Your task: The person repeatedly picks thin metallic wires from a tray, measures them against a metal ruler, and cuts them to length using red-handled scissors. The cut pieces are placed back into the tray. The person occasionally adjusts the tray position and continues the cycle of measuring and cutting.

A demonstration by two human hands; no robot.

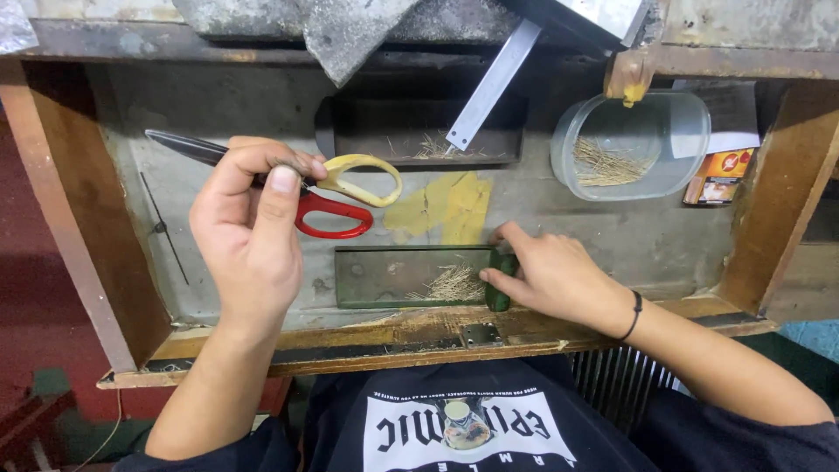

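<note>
My left hand (pixel 249 232) is raised over the worktop, thumb and forefinger pinched together on something too small to make out. Just behind it lie scissors (pixel 332 194) with one yellow and one red handle, blades pointing left. My right hand (pixel 546 275) rests at the right end of a shallow green metal tray (pixel 384 267), fingers closed on a small dark green block (pixel 500 281) at the tray's edge. A small heap of thin straw-coloured pins (pixel 453 285) lies in the tray beside that hand.
A clear plastic tub (pixel 664 118) with more thin pins sits at the back right, next to a small orange packet (pixel 724 177). A dark recessed tray (pixel 367 131) and a slanted metal strip (pixel 489 86) are at the back. Wooden frame edges (pixel 769 201) bound the worktop.
</note>
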